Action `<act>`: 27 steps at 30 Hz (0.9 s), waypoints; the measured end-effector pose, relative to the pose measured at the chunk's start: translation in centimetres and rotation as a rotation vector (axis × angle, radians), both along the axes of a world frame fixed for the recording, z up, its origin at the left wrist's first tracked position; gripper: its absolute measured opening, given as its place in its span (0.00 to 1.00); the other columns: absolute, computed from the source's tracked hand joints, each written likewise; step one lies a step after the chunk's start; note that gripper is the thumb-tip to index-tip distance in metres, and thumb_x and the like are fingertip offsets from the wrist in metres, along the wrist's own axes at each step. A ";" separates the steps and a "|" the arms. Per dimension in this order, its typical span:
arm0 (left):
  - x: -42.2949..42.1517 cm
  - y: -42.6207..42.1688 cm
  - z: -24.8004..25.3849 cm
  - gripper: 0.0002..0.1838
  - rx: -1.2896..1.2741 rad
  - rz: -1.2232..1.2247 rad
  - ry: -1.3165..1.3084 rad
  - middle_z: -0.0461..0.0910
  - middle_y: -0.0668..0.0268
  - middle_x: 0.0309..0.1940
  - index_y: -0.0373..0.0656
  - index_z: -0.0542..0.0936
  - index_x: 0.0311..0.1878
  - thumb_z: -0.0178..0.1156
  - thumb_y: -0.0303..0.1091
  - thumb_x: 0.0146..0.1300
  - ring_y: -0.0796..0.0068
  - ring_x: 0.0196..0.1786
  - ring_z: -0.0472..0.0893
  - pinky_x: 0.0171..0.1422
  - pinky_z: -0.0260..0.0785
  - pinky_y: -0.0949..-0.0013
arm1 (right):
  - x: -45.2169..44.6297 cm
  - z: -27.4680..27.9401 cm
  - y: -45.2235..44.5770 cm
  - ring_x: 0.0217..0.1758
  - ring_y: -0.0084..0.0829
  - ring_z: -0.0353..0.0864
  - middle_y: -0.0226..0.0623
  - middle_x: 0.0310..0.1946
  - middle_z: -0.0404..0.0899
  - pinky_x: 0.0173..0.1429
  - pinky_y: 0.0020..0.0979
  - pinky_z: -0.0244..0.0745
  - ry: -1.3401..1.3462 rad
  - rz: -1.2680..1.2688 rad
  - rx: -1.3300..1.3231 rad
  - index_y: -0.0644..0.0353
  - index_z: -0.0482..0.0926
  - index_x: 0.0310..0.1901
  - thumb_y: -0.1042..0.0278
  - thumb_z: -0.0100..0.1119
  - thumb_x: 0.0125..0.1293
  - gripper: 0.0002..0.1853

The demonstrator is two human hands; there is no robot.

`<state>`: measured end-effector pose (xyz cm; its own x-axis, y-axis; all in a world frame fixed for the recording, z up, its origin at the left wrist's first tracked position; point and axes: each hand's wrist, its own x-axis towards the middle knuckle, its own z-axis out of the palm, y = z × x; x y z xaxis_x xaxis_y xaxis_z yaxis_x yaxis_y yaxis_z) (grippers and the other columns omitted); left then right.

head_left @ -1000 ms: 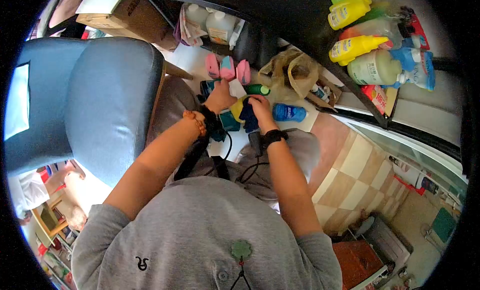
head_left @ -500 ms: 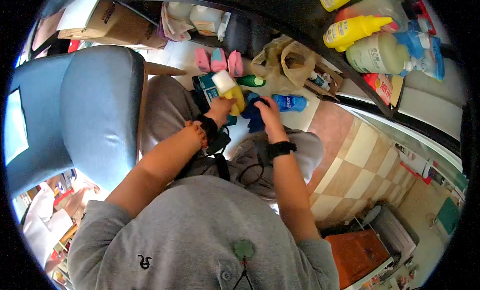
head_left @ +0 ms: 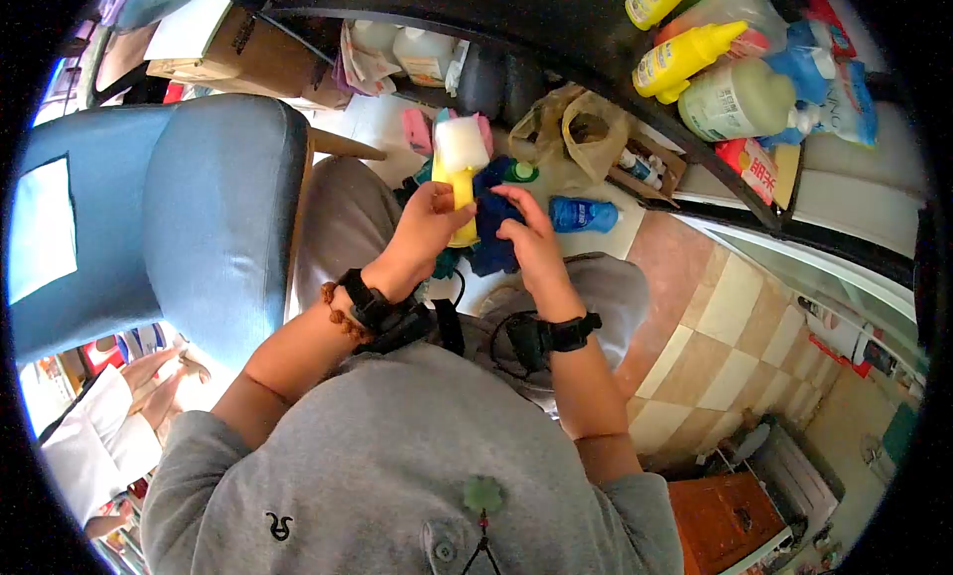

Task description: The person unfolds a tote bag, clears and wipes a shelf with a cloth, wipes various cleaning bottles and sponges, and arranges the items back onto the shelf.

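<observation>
My left hand (head_left: pixel 434 222) is closed around a yellow bottle (head_left: pixel 463 193) with a white top (head_left: pixel 462 143), raised in front of my lap. Just right of it, my right hand (head_left: pixel 529 232) pinches a dark blue cloth (head_left: pixel 493 232), which hangs beside the bottle. A blue bottle (head_left: pixel 584 215) lies on the floor to the right of my right hand. Beyond the cloth is a green bottle (head_left: pixel 520 172), partly covered. Pink packs (head_left: pixel 417 130) stand behind the white top and are partly hidden by it.
A blue chair (head_left: pixel 223 213) is at my left. Ahead are a plastic bag (head_left: pixel 586 138), a small open box (head_left: pixel 650 173) and a cardboard box (head_left: pixel 238 54). A shelf at the upper right holds yellow bottles (head_left: pixel 688 61) and a pale green bottle (head_left: pixel 735 100). Another person's arm (head_left: pixel 154 376) shows at lower left.
My left hand has lifted the yellow bottle with its white top, bringing it upright beside the cloth. My right hand, still on the cloth, has moved closer to it.
</observation>
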<state>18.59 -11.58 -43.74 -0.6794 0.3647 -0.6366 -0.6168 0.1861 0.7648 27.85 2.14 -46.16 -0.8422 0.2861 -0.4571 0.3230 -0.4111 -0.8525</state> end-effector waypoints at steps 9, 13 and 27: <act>0.6 -0.8 -7.9 0.21 0.042 -0.083 -0.042 0.81 0.64 0.42 0.29 0.76 0.55 0.67 0.22 0.58 0.77 0.43 0.79 0.46 0.71 0.75 | 1.4 -3.1 0.3 0.46 0.30 0.79 0.36 0.44 0.79 0.47 0.27 0.77 -0.151 -0.113 -0.381 0.58 0.77 0.53 0.78 0.51 0.48 0.25; 1.0 -1.7 -11.8 0.20 0.160 -0.104 -0.117 0.81 0.65 0.44 0.33 0.77 0.56 0.66 0.24 0.61 0.77 0.46 0.79 0.49 0.73 0.73 | 1.8 -7.8 -1.0 0.48 0.29 0.78 0.33 0.44 0.78 0.53 0.29 0.73 -0.061 -0.059 -0.084 0.58 0.75 0.48 0.80 0.63 0.50 0.21; 2.4 0.0 -12.5 0.12 0.231 -0.069 -0.211 0.81 0.68 0.41 0.35 0.80 0.49 0.64 0.22 0.62 0.79 0.42 0.78 0.49 0.70 0.75 | 0.7 -9.1 1.3 0.54 0.28 0.79 0.36 0.47 0.80 0.62 0.29 0.70 0.075 0.080 0.462 0.64 0.74 0.51 0.86 0.58 0.58 0.18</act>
<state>20.96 -11.61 -56.25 -0.5097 0.5567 -0.6560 -0.7586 0.0690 0.6479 28.59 3.44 -55.30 -0.8956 0.3783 -0.2342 0.2687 0.0403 -0.9624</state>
